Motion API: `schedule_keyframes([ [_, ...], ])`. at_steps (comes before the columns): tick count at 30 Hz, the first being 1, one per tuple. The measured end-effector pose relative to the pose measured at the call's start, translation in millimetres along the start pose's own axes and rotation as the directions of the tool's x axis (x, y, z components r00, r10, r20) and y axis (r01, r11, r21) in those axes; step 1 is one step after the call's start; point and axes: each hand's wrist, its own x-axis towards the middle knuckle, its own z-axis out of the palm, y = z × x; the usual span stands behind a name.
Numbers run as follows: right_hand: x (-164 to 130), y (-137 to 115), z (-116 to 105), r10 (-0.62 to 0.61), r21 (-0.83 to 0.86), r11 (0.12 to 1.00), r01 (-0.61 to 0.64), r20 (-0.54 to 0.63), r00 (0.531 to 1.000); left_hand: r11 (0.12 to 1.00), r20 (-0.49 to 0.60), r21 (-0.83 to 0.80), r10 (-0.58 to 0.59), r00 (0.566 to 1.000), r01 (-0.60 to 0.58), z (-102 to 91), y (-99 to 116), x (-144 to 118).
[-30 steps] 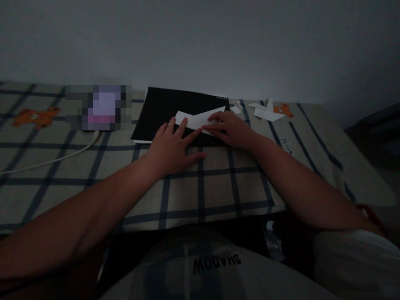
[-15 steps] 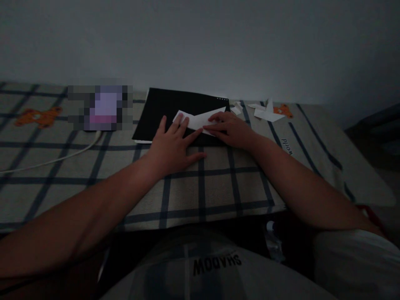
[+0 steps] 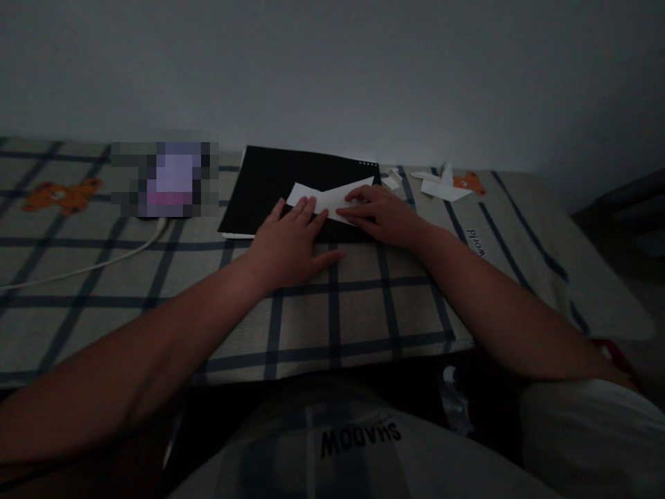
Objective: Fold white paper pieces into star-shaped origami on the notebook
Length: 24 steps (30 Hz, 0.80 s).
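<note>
Hands are laid flat on a folded white paper, which lies on a black pad on the checked bed cover. The left hand and right hand have fingers spread, gripping nothing. The crease is best pressed down firmly and evenly. Farther off, small paper scraps are hard to make out in the dim light.

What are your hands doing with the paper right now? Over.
Left hand flat, fingers on the folded paper. Right hand pressing its other end. Paper lies on the black board. Nothing in the way.
</note>
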Motion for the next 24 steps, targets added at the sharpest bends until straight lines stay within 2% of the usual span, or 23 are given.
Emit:
schedule_keyframes([
  [7,0.2,0.8,-0.4,-0.015,-0.007,1.0,0.015,0.009,1.0,1.0,0.0,0.011,-0.017,1.0,0.017,-1.6,-3.8,2.3],
  [14,0.0,-3.5,0.2,-0.024,-0.086,0.996,0.027,0.034,0.999,0.998,0.0,0.052,0.033,0.999,-0.033,0.1,-7.4,0.9],
  [20,-1.6,-15.5,-6.7,-0.093,-0.19,0.978,0.088,-0.016,0.996,0.997,0.0,0.054,0.053,0.999,-0.052,-1.3,-9.8,2.1],
  [24,0.1,-27.5,-7.9,-0.097,-0.205,0.973,0.11,0.071,0.993,0.997,0.007,0.064,0.051,0.999,-0.052,-2.8,-8.3,1.0],
])
